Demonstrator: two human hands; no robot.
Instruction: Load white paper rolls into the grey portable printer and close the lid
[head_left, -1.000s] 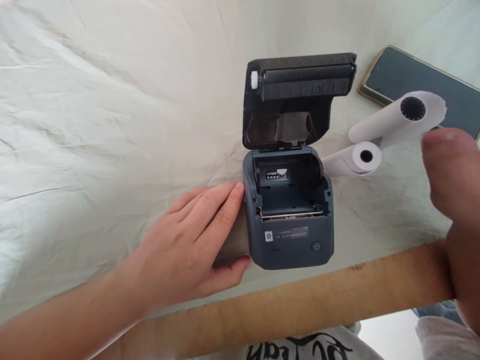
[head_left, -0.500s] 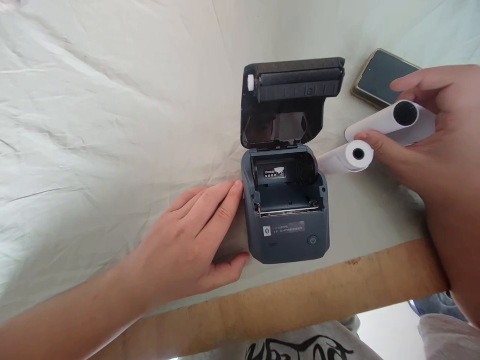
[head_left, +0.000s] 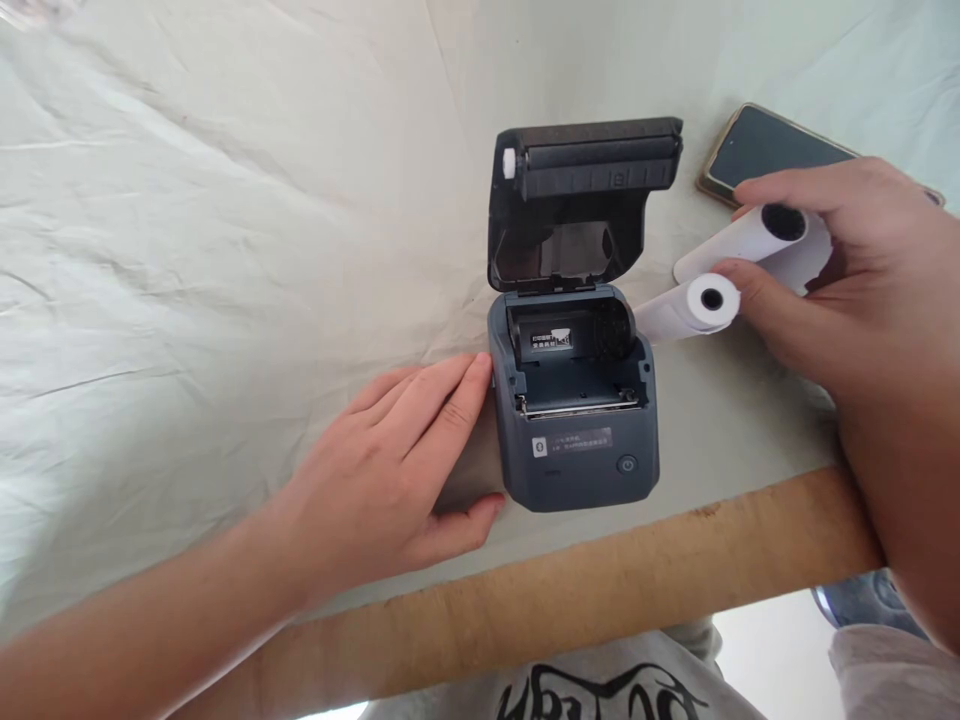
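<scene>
A dark blue-grey label printer (head_left: pixel 581 470) stands with its black lid (head_left: pixel 566 250) raised and its paper bay uncovered. My left hand (head_left: pixel 382 470) lies along the printer's left side, fingers stretched out, fingertips and thumb touching or nearly touching the casing. To the right, my right hand (head_left: pixel 847 270) grips a white paper roll (head_left: pixel 727 243) with a wide black core between thumb and fingers. A loose flap of paper hangs from that roll near the palm. A second white paper roll (head_left: pixel 667 313) with a small core lies just below it, near my thumb, its far end hidden by the printer.
A smartphone (head_left: pixel 780 145) lies behind my right hand. Pale wrinkled cloth (head_left: pixel 225 200) covers the table, and a wooden edge strip (head_left: pixel 562 590) runs along the front. My printed shirt (head_left: pixel 600 695) shows below it.
My right hand has shifted slightly left toward the printer with the paper roll in its grip. The left hand keeps its place beside the printer, and the view has moved a little.
</scene>
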